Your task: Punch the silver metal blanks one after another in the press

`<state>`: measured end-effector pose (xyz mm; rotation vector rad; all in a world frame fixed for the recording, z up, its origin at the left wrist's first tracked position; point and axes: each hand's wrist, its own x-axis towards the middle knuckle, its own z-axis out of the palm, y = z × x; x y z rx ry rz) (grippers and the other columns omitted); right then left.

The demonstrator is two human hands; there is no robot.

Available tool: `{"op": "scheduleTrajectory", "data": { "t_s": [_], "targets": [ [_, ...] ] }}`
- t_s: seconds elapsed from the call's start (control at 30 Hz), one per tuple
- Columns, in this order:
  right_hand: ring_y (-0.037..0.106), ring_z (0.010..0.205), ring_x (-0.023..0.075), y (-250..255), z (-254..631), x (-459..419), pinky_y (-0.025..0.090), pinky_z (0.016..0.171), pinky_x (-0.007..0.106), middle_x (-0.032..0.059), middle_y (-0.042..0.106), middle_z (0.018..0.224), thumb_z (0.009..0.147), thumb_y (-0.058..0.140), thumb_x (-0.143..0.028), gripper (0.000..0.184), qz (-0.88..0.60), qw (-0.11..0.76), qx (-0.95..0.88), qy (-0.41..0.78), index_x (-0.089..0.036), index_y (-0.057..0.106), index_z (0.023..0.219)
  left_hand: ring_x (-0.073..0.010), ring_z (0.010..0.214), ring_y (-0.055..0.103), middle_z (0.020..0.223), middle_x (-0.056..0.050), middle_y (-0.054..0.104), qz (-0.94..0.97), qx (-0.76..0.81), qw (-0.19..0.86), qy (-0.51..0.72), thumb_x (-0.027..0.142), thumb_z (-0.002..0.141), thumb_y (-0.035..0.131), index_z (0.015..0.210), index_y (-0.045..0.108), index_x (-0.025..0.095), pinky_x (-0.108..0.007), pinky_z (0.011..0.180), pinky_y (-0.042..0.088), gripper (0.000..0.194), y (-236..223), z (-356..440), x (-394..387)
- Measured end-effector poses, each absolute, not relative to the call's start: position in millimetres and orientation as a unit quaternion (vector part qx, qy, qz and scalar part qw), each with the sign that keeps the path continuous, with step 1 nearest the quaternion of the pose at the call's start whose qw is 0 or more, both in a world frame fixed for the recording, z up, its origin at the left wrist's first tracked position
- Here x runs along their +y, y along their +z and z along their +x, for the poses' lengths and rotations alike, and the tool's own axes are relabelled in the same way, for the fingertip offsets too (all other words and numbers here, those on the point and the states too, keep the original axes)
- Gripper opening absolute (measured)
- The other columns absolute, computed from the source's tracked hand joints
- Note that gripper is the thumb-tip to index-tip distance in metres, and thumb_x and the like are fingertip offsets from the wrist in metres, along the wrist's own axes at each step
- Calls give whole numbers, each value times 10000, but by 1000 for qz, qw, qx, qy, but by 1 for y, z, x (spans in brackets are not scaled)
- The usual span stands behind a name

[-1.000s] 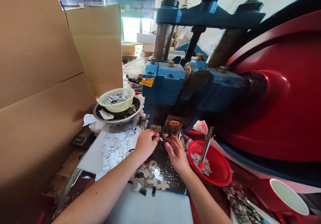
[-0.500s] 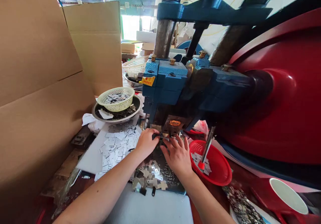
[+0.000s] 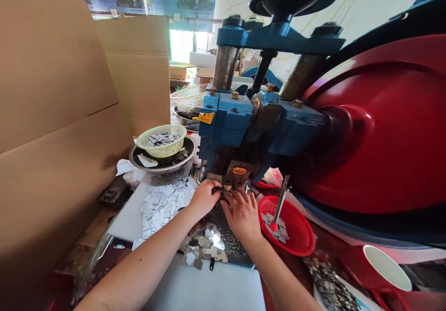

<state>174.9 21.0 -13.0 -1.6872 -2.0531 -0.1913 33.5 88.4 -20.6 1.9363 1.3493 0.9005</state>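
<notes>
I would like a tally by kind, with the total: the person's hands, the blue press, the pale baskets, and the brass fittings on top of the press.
Hands: 2
Press: 1
Pale baskets: 2
Brass fittings in view: 4
Total: 9

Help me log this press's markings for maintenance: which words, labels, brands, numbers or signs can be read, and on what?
None can be read.
Yellow sticker on the blue press: reddish marks, too small to read.
Orange label lower on the press: too blurred to read.
</notes>
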Motion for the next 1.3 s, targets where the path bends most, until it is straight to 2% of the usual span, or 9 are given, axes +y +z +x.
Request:
{"op": "scheduleTrajectory", "data": {
  "t_s": [0.13, 0.33, 0.47, 0.6, 0.73, 0.93, 1.07, 1.17, 1.3],
  "targets": [
    [490, 1159, 262, -17, 182, 25, 326, 997, 499, 32, 648, 1143, 928, 426, -381, 289, -610, 262, -747, -42, -256, 659, 1044, -204, 959, 602, 988, -56, 651, 739, 501, 295, 339, 125, 768, 544, 948, 683, 181, -333, 919, 459, 234, -22, 35, 91],
    [456, 1195, 292, -12, 181, 18, 241, 1040, 557, 33, 621, 1197, 898, 490, -359, 260, -594, 226, -766, -100, -271, 643, 1090, -191, 955, 599, 985, -43, 651, 756, 486, 285, 334, 129, 778, 542, 939, 686, 196, -317, 915, 463, 226, -23, 33, 94],
    [468, 1178, 306, -8, 176, 17, 243, 1030, 579, 45, 633, 1172, 894, 498, -358, 247, -607, 219, -755, -113, -263, 649, 1064, -192, 964, 596, 993, -44, 646, 770, 472, 279, 325, 118, 782, 535, 926, 686, 197, -319, 917, 462, 222, -23, 33, 97],
    [492, 1155, 279, -14, 180, 24, 308, 1007, 544, 38, 646, 1139, 910, 466, -363, 253, -606, 242, -754, -75, -261, 655, 1042, -190, 976, 592, 996, -47, 641, 779, 461, 277, 322, 108, 782, 530, 917, 684, 191, -314, 932, 452, 221, -24, 33, 99],
    [488, 1162, 257, -23, 189, 28, 361, 989, 485, 54, 641, 1151, 916, 446, -360, 301, -591, 279, -755, -49, -214, 631, 1103, -187, 966, 595, 982, -43, 647, 777, 462, 277, 325, 125, 791, 535, 920, 683, 194, -310, 931, 453, 209, -25, 33, 100],
    [457, 1200, 274, -20, 187, 21, 294, 1025, 532, 30, 615, 1206, 905, 469, -352, 274, -594, 237, -765, -72, -272, 631, 1111, -185, 969, 594, 986, -37, 652, 775, 466, 277, 324, 138, 797, 537, 926, 685, 199, -303, 933, 452, 206, -24, 33, 99],
    [468, 1190, 272, -15, 183, 21, 292, 1026, 533, 41, 621, 1195, 903, 473, -349, 276, -595, 231, -766, -76, -263, 634, 1110, -187, 970, 596, 991, -36, 650, 777, 465, 279, 320, 147, 797, 536, 929, 685, 201, -308, 935, 452, 206, -24, 33, 99],
    [483, 1171, 268, -17, 183, 25, 310, 1014, 530, 46, 634, 1167, 910, 456, -358, 280, -598, 244, -761, -67, -259, 645, 1093, -185, 974, 595, 987, -37, 650, 778, 462, 284, 316, 108, 776, 526, 931, 682, 192, -303, 940, 451, 235, -25, 34, 101],
    [512, 1131, 243, -23, 188, 32, 384, 973, 458, 66, 653, 1110, 918, 435, -365, 300, -577, 295, -761, -36, -226, 655, 1068, -182, 979, 593, 983, -31, 655, 778, 460, 289, 314, 87, 768, 520, 918, 679, 194, -301, 950, 444, 243, -25, 35, 102]
  ]
}}
